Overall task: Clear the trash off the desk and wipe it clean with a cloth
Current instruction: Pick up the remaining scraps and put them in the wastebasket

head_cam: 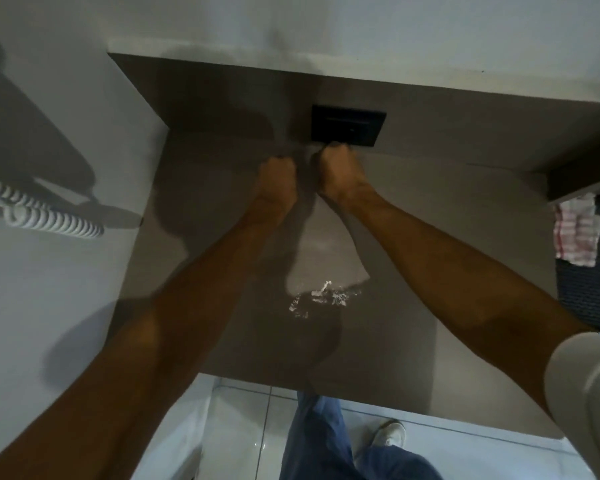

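Note:
Both my arms reach out over the brown desk (pixel 430 244). My left hand (pixel 279 174) and my right hand (pixel 340 168) are fists close together near the desk's back. What looks like a thin see-through plastic bag (pixel 326 261) hangs from both fists toward me. Its lower end holds shiny crinkled material (pixel 321 297). A red-and-white checked cloth (pixel 575 230) lies off the desk's right edge on a dark woven thing, far from both hands.
A black rectangular panel (pixel 349 129) sits in the desk's raised back, just behind my right hand. A white coiled cord (pixel 49 220) hangs on the wall at the left. A white rounded object (pixel 586 393) is at the lower right. My legs stand on a pale tiled floor (pixel 236 427).

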Action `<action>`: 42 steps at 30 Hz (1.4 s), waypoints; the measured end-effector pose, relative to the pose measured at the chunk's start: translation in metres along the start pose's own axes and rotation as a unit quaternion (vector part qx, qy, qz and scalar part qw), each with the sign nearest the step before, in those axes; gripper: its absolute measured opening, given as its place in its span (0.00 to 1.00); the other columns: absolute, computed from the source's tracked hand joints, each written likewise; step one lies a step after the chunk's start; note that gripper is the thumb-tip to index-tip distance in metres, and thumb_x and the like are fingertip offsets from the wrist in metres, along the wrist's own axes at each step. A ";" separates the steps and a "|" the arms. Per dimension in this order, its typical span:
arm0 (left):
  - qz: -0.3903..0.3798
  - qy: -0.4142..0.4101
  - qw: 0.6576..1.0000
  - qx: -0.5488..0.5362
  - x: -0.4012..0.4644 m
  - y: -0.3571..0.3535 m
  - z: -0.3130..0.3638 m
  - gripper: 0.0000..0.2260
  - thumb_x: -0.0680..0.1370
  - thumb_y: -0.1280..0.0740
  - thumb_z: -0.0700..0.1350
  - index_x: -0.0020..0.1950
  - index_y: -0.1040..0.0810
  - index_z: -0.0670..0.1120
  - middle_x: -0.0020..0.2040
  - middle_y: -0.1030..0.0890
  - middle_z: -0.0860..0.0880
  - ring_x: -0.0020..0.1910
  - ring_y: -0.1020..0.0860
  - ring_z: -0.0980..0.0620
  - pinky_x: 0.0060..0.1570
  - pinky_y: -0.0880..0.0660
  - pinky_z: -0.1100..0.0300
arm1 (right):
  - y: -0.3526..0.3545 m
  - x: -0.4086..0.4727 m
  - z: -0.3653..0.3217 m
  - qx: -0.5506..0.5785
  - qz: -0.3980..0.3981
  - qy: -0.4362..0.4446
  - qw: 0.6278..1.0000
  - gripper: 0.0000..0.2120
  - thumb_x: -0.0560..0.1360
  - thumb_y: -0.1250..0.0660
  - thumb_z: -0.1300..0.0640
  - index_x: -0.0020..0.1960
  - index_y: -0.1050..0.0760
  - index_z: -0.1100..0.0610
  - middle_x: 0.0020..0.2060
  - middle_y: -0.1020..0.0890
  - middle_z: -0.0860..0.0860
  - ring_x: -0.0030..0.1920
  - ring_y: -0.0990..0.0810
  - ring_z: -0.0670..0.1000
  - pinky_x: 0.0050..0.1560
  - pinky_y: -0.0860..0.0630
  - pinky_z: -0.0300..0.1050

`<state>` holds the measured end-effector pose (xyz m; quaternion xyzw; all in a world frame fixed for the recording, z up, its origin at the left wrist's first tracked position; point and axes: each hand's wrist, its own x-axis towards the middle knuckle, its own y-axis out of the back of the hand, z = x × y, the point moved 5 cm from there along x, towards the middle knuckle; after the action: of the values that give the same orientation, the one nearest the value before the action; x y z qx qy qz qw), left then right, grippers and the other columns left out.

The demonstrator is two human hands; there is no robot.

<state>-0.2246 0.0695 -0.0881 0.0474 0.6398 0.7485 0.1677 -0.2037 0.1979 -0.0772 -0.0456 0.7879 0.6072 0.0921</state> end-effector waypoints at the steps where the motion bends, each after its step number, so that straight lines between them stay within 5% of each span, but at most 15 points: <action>1: 0.004 -0.008 1.000 0.010 -0.004 0.007 0.004 0.12 0.81 0.34 0.37 0.63 0.18 0.37 0.62 0.17 0.34 0.63 0.19 0.34 0.62 0.22 0.48 | 0.002 -0.009 0.001 0.012 -0.013 -0.008 1.000 0.09 0.77 0.33 0.66 0.54 0.17 0.66 0.57 0.17 0.63 0.57 0.18 0.62 0.52 0.22 0.50; 5: 0.013 0.019 0.999 -0.030 -0.026 0.022 0.004 0.15 0.81 0.33 0.42 0.66 0.17 0.39 0.65 0.16 0.38 0.67 0.20 0.37 0.71 0.28 0.49 | 0.011 -0.064 0.010 0.069 0.030 -0.022 0.997 0.11 0.78 0.36 0.62 0.53 0.17 0.64 0.55 0.16 0.61 0.55 0.18 0.60 0.55 0.21 0.49; 8: 0.049 0.079 0.981 -0.168 -0.082 0.042 0.021 0.11 0.76 0.28 0.43 0.56 0.11 0.44 0.56 0.11 0.43 0.56 0.14 0.46 0.59 0.23 0.60 | 0.030 -0.134 0.015 0.129 0.110 -0.037 0.985 0.15 0.75 0.39 0.63 0.54 0.15 0.60 0.53 0.13 0.57 0.55 0.17 0.58 0.66 0.25 0.47; 11: 0.036 0.135 0.916 -0.376 -0.188 0.046 0.051 0.05 0.75 0.26 0.37 0.48 0.11 0.44 0.39 0.10 0.54 0.36 0.17 0.64 0.36 0.27 0.78 | 0.043 -0.245 0.018 0.232 0.231 -0.013 0.945 0.12 0.72 0.37 0.65 0.45 0.15 0.58 0.45 0.13 0.54 0.46 0.17 0.54 0.50 0.22 0.47; 13: -0.060 0.195 0.842 -0.499 -0.273 0.022 0.075 0.09 0.78 0.29 0.32 0.45 0.17 0.46 0.30 0.15 0.59 0.31 0.17 0.65 0.34 0.21 0.75 | 0.032 -0.330 0.024 0.289 0.255 0.014 0.923 0.09 0.72 0.35 0.67 0.41 0.16 0.59 0.39 0.15 0.53 0.39 0.18 0.51 0.44 0.24 0.42; 17: -0.201 0.265 0.735 -0.591 -0.417 -0.052 0.116 0.16 0.77 0.36 0.24 0.43 0.16 0.42 0.39 0.13 0.47 0.40 0.14 0.54 0.46 0.13 0.60 | -0.040 -0.475 0.057 0.380 0.160 -0.030 0.911 0.11 0.71 0.33 0.70 0.42 0.14 0.59 0.40 0.13 0.52 0.38 0.18 0.46 0.43 0.27 0.24; 20: -0.246 0.377 0.682 -0.577 -0.476 -0.136 0.136 0.10 0.76 0.34 0.24 0.52 0.15 0.31 0.49 0.16 0.36 0.47 0.16 0.45 0.60 0.17 0.51 | -0.134 -0.532 0.099 0.413 0.021 -0.171 0.894 0.14 0.72 0.31 0.71 0.49 0.12 0.58 0.47 0.10 0.53 0.45 0.12 0.50 0.49 0.23 0.23; 22: -0.261 0.441 0.644 -0.568 -0.478 -0.197 0.149 0.08 0.75 0.31 0.27 0.52 0.16 0.30 0.47 0.16 0.38 0.44 0.16 0.47 0.61 0.18 0.54 | -0.209 -0.537 0.135 0.454 -0.026 -0.332 0.826 0.14 0.72 0.30 0.70 0.50 0.11 0.57 0.47 0.10 0.53 0.47 0.11 0.52 0.56 0.16 0.36; 24: -0.274 0.456 0.621 -0.576 -0.457 -0.268 0.165 0.05 0.73 0.31 0.27 0.45 0.17 0.34 0.45 0.17 0.38 0.42 0.18 0.48 0.60 0.19 0.56 | -0.286 -0.523 0.170 0.513 -0.030 -0.475 0.714 0.11 0.72 0.28 0.70 0.47 0.11 0.58 0.47 0.10 0.56 0.48 0.11 0.54 0.59 0.15 0.49; 26: -0.273 0.462 0.621 -0.570 -0.428 -0.341 0.171 0.08 0.73 0.30 0.27 0.50 0.17 0.32 0.51 0.14 0.37 0.46 0.15 0.46 0.57 0.15 0.55 | -0.351 -0.496 0.196 0.580 -0.021 -0.556 0.595 0.06 0.73 0.27 0.70 0.47 0.13 0.62 0.49 0.11 0.60 0.49 0.12 0.57 0.59 0.15 0.52; 29: -0.265 0.460 0.631 -0.566 -0.380 -0.447 0.171 0.21 0.76 0.30 0.28 0.69 0.24 0.30 0.66 0.17 0.34 0.60 0.15 0.40 0.56 0.15 0.52 | -0.434 -0.450 0.225 0.613 -0.006 -0.596 0.519 0.13 0.74 0.26 0.63 0.58 0.18 0.66 0.50 0.13 0.60 0.49 0.12 0.56 0.55 0.13 0.52; 34: -0.414 0.383 0.529 -0.634 -0.358 -0.518 0.180 0.23 0.88 0.43 0.51 0.79 0.28 0.41 0.76 0.24 0.41 0.72 0.23 0.42 0.63 0.21 0.43 | -0.485 -0.413 0.231 0.752 -0.017 -0.534 0.385 0.19 0.82 0.37 0.49 0.68 0.22 0.59 0.61 0.17 0.59 0.60 0.16 0.61 0.63 0.18 0.57; 38: -0.367 0.387 0.551 -0.642 -0.386 -0.460 0.170 0.21 0.88 0.42 0.51 0.80 0.29 0.44 0.76 0.23 0.45 0.67 0.21 0.50 0.64 0.25 0.56 | -0.422 -0.454 0.219 0.690 -0.019 -0.540 0.482 0.13 0.83 0.38 0.57 0.63 0.22 0.61 0.57 0.18 0.57 0.49 0.18 0.53 0.47 0.17 0.46; 40: -0.365 0.349 0.652 -0.566 -0.416 -0.396 0.168 0.21 0.88 0.41 0.49 0.81 0.30 0.47 0.79 0.27 0.45 0.74 0.26 0.49 0.72 0.30 0.53 | -0.361 -0.484 0.192 0.620 -0.052 -0.498 0.604 0.16 0.83 0.37 0.55 0.67 0.22 0.59 0.56 0.17 0.55 0.54 0.18 0.55 0.53 0.18 0.49; 42: -0.327 0.228 0.801 -0.446 -0.447 -0.317 0.173 0.19 0.87 0.39 0.49 0.79 0.27 0.49 0.77 0.24 0.45 0.73 0.24 0.48 0.71 0.29 0.53 | -0.292 -0.511 0.166 0.475 -0.039 -0.382 0.792 0.16 0.82 0.39 0.55 0.67 0.20 0.54 0.60 0.15 0.56 0.57 0.17 0.58 0.56 0.18 0.50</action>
<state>0.3051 0.1327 -0.3022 -0.4167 0.2327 0.8413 0.2540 0.3656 0.2617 -0.2927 0.2086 0.8753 0.1200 0.4194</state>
